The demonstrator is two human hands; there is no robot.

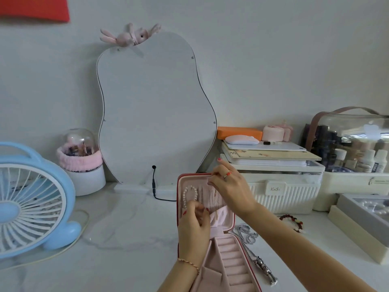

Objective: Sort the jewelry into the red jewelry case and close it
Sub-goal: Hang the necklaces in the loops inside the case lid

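Jewelry case (228, 258) on white marble tabletop (126, 228)

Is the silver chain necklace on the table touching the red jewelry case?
Cannot tell. In the head view the silver chain necklace lies right beside the red jewelry case, too close to show contact or a gap.

Readable text, two items only. White ribbed storage box (282, 199), right of the jewelry case: small front tab reads "KaS", last characters unclear. White bottle (377, 163) inside the clear cosmetic organizer (353, 131) at far right: dark vertical lettering, too small to read. Cream base under it carries a faint printed line, illegible
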